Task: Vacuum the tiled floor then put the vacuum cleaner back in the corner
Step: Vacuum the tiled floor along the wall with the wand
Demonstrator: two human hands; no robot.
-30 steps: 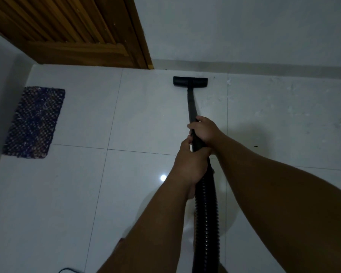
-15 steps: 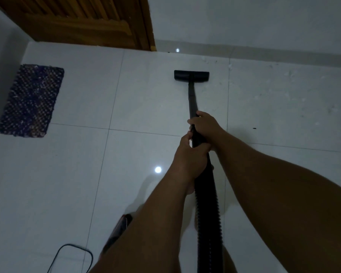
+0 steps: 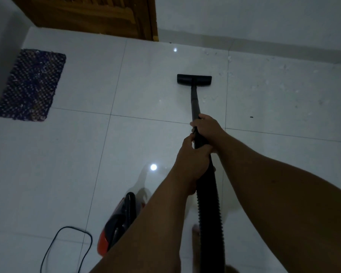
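While the flat black floor nozzle (image 3: 194, 80) is resting at twelve o'clock on the glossy white tiled floor (image 3: 67, 154), the left hand (image 3: 191, 160) and right hand (image 3: 207, 128) are both gripping the black vacuum wand (image 3: 195, 107).

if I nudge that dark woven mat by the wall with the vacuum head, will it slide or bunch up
The woven mat looks thin and soft with frayed edges, so it would probably bunch or fold. It lies on glossy floor tiles, so it may also slide easily. The vacuum head might suck up a loose edge.
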